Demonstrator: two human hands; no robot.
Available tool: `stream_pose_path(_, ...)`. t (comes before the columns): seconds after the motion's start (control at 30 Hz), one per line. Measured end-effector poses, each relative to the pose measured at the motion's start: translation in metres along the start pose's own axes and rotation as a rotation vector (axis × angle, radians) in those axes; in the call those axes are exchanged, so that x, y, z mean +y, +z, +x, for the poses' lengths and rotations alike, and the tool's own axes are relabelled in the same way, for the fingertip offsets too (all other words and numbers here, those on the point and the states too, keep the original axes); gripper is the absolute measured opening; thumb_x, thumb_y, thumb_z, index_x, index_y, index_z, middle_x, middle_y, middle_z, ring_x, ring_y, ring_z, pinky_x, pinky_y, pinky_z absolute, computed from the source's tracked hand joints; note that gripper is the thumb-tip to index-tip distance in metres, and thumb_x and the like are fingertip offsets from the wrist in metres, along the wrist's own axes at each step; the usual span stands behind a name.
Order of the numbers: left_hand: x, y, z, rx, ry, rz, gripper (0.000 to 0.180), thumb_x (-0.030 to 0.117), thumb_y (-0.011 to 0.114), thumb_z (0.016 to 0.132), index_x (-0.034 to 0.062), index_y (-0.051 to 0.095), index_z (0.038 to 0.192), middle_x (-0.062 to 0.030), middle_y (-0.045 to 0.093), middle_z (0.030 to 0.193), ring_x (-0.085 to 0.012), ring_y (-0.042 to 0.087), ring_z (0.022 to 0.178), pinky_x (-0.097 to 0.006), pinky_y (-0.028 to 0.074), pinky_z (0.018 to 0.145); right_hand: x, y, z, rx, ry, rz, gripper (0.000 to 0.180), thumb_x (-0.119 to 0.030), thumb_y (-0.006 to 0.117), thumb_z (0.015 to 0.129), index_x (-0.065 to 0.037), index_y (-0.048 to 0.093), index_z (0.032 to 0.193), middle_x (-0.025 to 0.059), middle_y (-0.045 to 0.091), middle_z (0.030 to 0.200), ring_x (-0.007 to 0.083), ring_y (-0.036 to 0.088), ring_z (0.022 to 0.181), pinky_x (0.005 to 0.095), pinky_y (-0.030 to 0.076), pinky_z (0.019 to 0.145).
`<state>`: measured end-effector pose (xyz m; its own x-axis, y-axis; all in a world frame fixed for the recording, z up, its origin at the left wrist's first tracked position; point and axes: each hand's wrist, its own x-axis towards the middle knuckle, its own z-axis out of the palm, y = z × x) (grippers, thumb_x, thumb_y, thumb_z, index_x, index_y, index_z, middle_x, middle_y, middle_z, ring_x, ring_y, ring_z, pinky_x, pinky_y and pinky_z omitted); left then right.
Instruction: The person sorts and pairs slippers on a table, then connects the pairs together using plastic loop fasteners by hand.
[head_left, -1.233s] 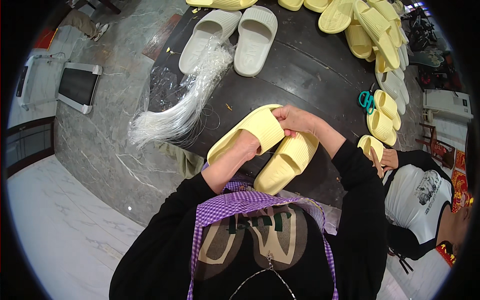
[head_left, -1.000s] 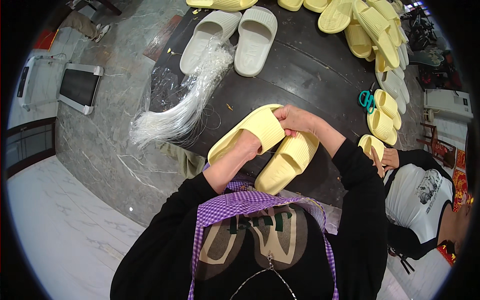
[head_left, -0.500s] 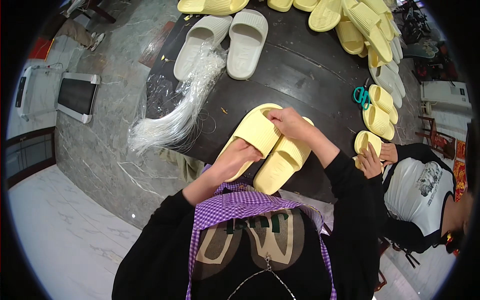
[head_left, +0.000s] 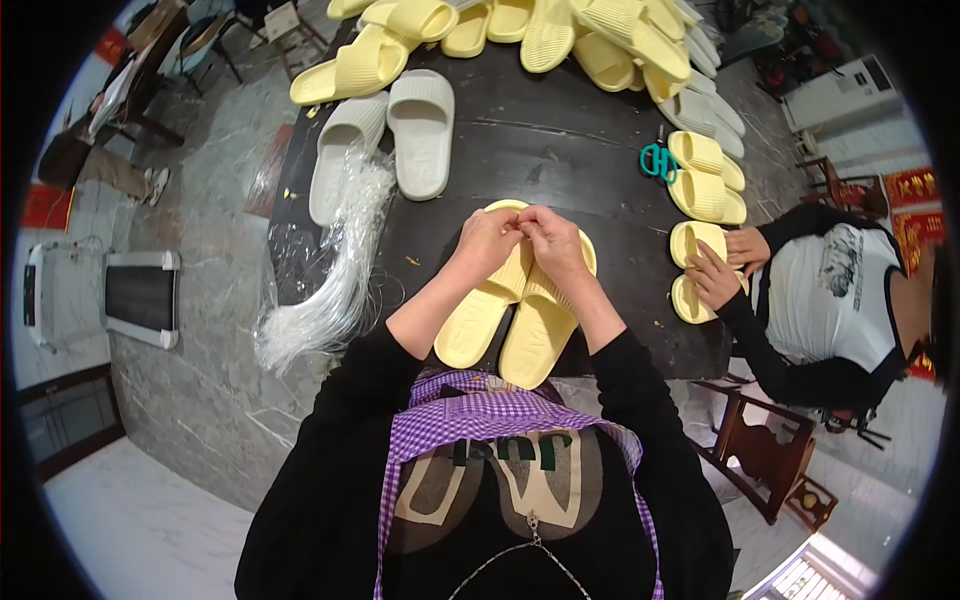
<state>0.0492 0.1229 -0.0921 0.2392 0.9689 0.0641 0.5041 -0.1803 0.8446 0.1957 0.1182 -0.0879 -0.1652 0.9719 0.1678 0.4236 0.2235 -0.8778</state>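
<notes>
Two pale yellow slippers lie side by side near the table's front edge: the left slipper and the right slipper, toes away from me. Over the far ends of their straps, my left hand and my right hand meet, fingertips pinched together. Whatever is between the fingers is too small to make out. To the left, a bundle of clear plastic strands lies loose on a clear bag. Beyond it rests a pair of grey slippers.
More yellow slippers line the table's far edge. Teal-handled scissors lie at the right, beside stacked yellow slippers. At the right edge a co-worker's hands touch another yellow pair. The dark table extends beyond my hands.
My left hand has come out from under the left slipper's strap and moved up to meet my right hand. The left slipper now lies flatter beside the right one. The view has shifted.
</notes>
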Motion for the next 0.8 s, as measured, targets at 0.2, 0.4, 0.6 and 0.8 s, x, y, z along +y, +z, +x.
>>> stream_pose_path(0.2, -0.001, 0.004, 0.005, -0.007, -0.117, -0.038, 0.014, 0.011, 0.063, 0.074, 0.0017, 0.067, 0.084, -0.0164, 0.066, 0.078, -0.0312, 0.064, 0.076, -0.039, 0.05, 0.071, 0.01, -0.007, -0.002, -0.012, 0.189, 0.193, 0.007, -0.005, 0.055, 0.084, -0.001, 0.059, 0.089, 0.0034, 0.06, 0.073, 0.0103, 0.057, 0.066, 0.0247, 0.047, 0.061)
stream_pose_path(0.4, -0.01, 0.009, 0.012, 0.025, -0.137, -0.123, 0.014, 0.011, 0.063, 0.076, -0.0012, 0.066, 0.083, -0.0145, 0.065, 0.074, -0.0239, 0.062, 0.071, -0.033, 0.049, 0.065, 0.004, -0.02, 0.004, -0.035, 0.45, 0.398, 0.008, -0.004, 0.054, 0.084, -0.001, 0.06, 0.089, 0.0017, 0.06, 0.072, 0.0071, 0.055, 0.062, 0.0216, 0.045, 0.055)
stream_pose_path(0.6, -0.02, 0.008, 0.018, -0.039, -0.208, -0.289, 0.015, 0.009, 0.063, 0.079, -0.0052, 0.063, 0.085, -0.0045, 0.063, 0.071, -0.0079, 0.055, 0.066, -0.024, 0.045, 0.06, 0.001, -0.018, 0.002, 0.024, 0.552, 0.397, 0.009, -0.006, 0.056, 0.082, -0.001, 0.062, 0.087, 0.0016, 0.06, 0.073, 0.0069, 0.054, 0.061, 0.0209, 0.044, 0.054)
stream_pose_path(0.8, -0.015, 0.004, 0.016, -0.094, -0.233, -0.343, 0.013, 0.007, 0.062, 0.081, -0.0046, 0.062, 0.086, -0.0023, 0.061, 0.074, -0.0071, 0.054, 0.067, -0.022, 0.044, 0.061, 0.01, -0.008, -0.003, 0.131, 0.371, 0.203, 0.011, -0.007, 0.058, 0.078, 0.0, 0.063, 0.084, 0.0038, 0.061, 0.075, 0.0101, 0.056, 0.067, 0.0246, 0.046, 0.061)
